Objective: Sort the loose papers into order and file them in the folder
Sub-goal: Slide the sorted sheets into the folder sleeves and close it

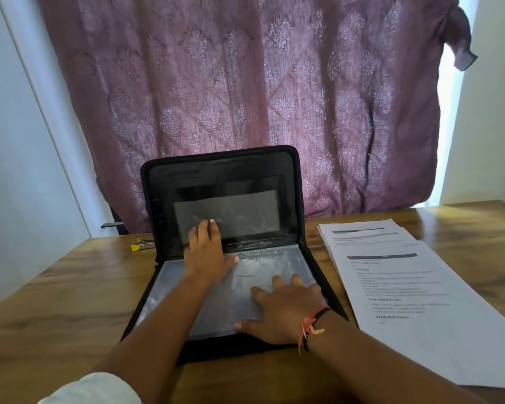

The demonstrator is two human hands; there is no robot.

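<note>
A black zip folder (222,167) stands open on the wooden table, its lid upright against the curtain and clear plastic sleeves (169,287) lying in its lower half. My left hand (206,249) reaches to the hinge, straight fingers touching a sleeve raised against the lid. My right hand (283,310) lies flat with spread fingers on the lower sleeves, near the folder's right edge. A stack of printed white papers (414,290) lies fanned on the table, to the right of the folder and apart from it.
The wooden table (70,301) extends left and right of the folder. A small yellow-tipped tool (142,246) lies behind the folder's left corner. A purple patterned curtain (245,83) hangs behind, with white walls on both sides.
</note>
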